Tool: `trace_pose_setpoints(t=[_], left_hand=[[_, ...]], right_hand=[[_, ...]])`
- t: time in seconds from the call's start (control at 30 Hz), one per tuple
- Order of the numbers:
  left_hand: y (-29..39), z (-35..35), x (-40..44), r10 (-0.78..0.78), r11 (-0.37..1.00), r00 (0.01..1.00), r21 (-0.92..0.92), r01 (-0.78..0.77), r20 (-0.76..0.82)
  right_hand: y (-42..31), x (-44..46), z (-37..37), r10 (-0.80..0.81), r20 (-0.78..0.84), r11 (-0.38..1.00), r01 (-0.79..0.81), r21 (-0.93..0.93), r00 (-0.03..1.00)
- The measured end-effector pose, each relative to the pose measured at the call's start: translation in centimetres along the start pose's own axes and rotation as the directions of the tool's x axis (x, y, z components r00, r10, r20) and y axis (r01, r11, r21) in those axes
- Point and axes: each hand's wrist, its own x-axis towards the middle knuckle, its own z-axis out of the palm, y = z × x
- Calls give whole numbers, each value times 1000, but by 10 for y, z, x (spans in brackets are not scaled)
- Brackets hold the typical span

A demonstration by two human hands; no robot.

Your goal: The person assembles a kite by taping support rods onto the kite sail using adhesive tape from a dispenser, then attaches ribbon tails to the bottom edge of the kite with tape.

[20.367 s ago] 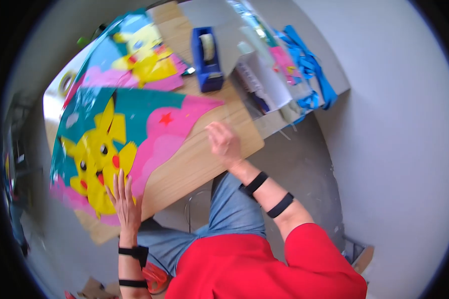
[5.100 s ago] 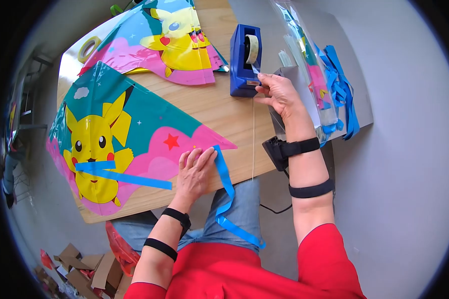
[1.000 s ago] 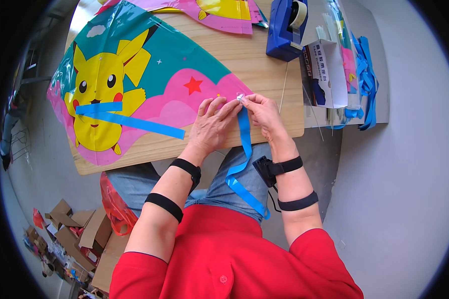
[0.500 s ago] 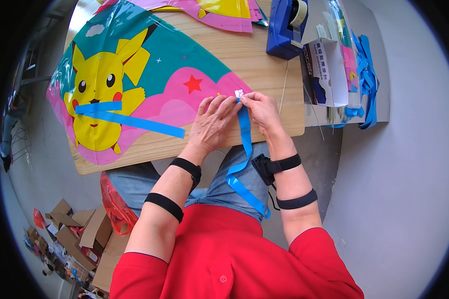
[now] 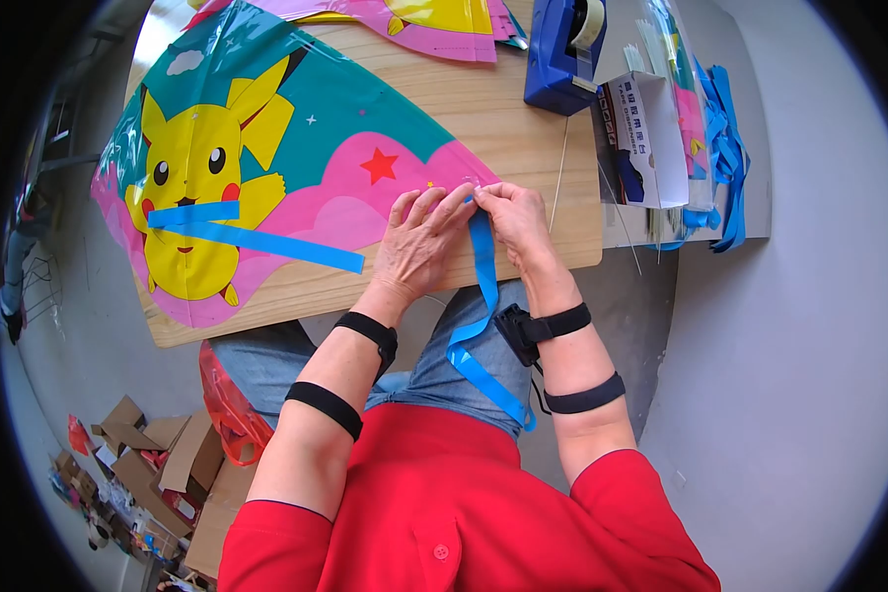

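A thin plastic kite [image 5: 316,168] with a yellow cartoon figure on teal and pink lies flat on the wooden table. My left hand [image 5: 421,237] rests at its right corner, fingers laid over the pink edge and slightly apart. Beside it, my right hand [image 5: 519,222] is closed in a pinch at the top end of a blue ribbon [image 5: 484,259]. That ribbon hangs over the table edge onto my lap. The fingertips partly hide where ribbon and kite meet. A folded blue strip [image 5: 266,243] lies across the printed figure.
A blue tape dispenser [image 5: 565,57] stands on the wooden table [image 5: 434,77], near more printed kite sheets [image 5: 449,39]. To the right are a white box [image 5: 653,148], thin rods and hanging blue ribbons [image 5: 728,168]. Cardboard boxes [image 5: 158,459] and a red bag [image 5: 232,409] sit at lower left.
A shiny white glint, seen at the kite's corner just above my fingertips earlier, has mostly gone. Both hands stay nearly in place, the right fingers slightly shifted.
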Motion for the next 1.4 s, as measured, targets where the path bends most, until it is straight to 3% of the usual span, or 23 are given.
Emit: trace_pose_setpoints(t=[0.23, 0.33, 0.43, 0.53, 0.63, 0.73, 0.83, 0.93, 1.23, 1.4], left_hand=[[1, -2, 0, 7, 1000, 1000, 17, -8, 21], [0, -3, 0, 5, 1000, 1000, -3, -5, 22], [0, -3, 0, 2, 1000, 1000, -16, -1, 16], [0, -2, 0, 1, 1000, 1000, -19, -1, 4], [0, -2, 0, 9, 1000, 1000, -15, -9, -14], [0, -3, 0, 17, 1000, 1000, -11, -17, -24], [0, -3, 1, 20, 1000, 1000, -11, -21, -17], [0, -5, 0, 11, 1000, 1000, -29, -12, -17], [0, -4, -2, 94, 993, 996, 70, -93, -11], [-1, -2, -7, 85, 994, 996, 67, -86, 12]], right_hand=[[0, 3, 1, 2, -41, 999, -3, -35, 999], [5, 9, 1, -55, -108, 982, 34, -188, 993], [9, 10, -3, -242, -107, 886, 175, -429, 964], [2, 2, -18, -188, -2, 780, 148, -608, 982], [-1, -7, -37, -168, 33, 729, 146, -669, 985], [-16, -14, -30, -305, -88, 733, 175, -657, 948], [-19, -7, -11, -408, -103, 687, 231, -689, 907], [-19, 4, -9, -380, -77, 640, 202, -742, 922], [-21, 4, -5, -322, -140, 729, 151, -668, 936], [-11, 11, -12, -401, -102, 740, 256, -622, 910]])
